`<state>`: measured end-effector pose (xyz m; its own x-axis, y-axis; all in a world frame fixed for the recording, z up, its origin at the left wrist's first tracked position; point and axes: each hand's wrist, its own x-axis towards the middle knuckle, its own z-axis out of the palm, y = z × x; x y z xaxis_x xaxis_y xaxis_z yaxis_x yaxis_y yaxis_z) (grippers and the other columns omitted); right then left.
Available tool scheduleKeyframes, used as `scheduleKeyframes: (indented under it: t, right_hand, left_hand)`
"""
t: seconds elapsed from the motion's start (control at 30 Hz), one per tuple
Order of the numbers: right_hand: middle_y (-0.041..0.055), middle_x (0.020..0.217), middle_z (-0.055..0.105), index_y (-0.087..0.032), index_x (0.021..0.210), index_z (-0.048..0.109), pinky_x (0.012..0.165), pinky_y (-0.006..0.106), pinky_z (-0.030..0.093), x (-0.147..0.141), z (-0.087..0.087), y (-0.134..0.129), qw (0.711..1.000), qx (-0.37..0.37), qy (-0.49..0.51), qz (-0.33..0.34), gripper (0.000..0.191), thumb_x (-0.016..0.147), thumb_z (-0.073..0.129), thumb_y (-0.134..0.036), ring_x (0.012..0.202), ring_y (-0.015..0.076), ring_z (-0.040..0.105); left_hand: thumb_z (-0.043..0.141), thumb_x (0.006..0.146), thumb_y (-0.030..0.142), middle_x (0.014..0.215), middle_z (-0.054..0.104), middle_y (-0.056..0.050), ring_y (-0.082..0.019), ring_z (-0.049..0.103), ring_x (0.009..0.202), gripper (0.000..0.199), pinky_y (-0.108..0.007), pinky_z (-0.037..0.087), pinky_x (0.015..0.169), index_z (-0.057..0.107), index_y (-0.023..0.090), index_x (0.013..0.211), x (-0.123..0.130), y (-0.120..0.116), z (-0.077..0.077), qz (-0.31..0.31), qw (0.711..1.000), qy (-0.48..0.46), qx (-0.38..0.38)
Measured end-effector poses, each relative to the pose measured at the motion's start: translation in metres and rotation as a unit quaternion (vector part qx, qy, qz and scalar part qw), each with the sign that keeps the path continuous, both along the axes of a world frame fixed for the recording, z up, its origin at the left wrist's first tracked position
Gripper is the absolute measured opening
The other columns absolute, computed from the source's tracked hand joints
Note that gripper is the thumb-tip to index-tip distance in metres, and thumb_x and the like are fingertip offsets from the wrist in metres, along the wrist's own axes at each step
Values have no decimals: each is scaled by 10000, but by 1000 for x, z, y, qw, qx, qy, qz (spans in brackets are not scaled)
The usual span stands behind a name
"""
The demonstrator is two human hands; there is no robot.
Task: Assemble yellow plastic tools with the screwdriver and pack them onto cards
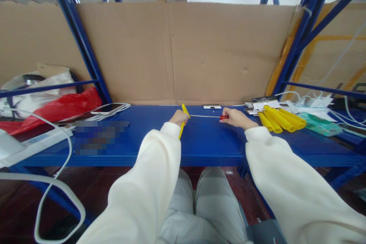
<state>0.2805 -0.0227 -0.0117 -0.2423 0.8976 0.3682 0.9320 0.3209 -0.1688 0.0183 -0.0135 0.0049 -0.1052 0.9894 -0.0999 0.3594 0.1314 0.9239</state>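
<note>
My left hand (pixel 179 117) is closed around a slim yellow plastic piece (pixel 181 130) that sticks out above and below the fingers; its exact kind I cannot make out. In my right hand (pixel 235 117) is a screwdriver (pixel 204 116), gripped by its red handle. Its long metal shaft points left, and the tip meets the yellow piece beside my left fingers. Whether the tip sits in a screw is too small to tell. Both hands are just above the blue tabletop (pixel 211 141). Several yellow tubes (pixel 278 118) lie to the right of my right hand.
Behind the hands lies a small white-and-black item (pixel 212 106), near the cardboard wall (pixel 228 53). A printed card (pixel 265 103), a green packet (pixel 321 124) and white cables crowd the right. At left are a phone (pixel 110 109), a red bag (pixel 65 108) and a looping cable (pixel 70 148).
</note>
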Motion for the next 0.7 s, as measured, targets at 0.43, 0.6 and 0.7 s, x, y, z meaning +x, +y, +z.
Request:
scheduleKeyframes:
  t: [0.43, 0.6, 0.7]
  right_hand:
    - [40, 817, 724, -227, 912, 613, 628, 259, 415, -7, -3, -5, 998, 14, -54, -19, 132, 834, 690, -300, 707, 190, 652]
    - [65, 867, 751, -226, 842, 659, 661, 277, 444, -5, -1, -5, 997, -20, -63, 27, 173, 921, 573, -353, 775, 210, 681]
    - [62, 905, 754, -227, 930, 655, 676, 271, 457, -4, -3, -3, 998, -27, -39, 45, 127, 903, 603, -340, 783, 203, 683]
  left_hand:
    - [603, 836, 1, 393, 432, 53, -83, 433, 382, 236, -200, 366, 445, 588, 119, 632, -2, 3, -2, -2, 1000, 23, 1]
    - [571, 844, -14, 393, 431, 56, -78, 421, 374, 242, -201, 356, 437, 584, 117, 640, -3, 3, -2, -1, 1000, 26, -1]
    - [546, 850, -27, 385, 425, 58, -78, 408, 362, 251, -201, 338, 425, 582, 119, 650, -4, 4, -2, 0, 999, 32, -4]
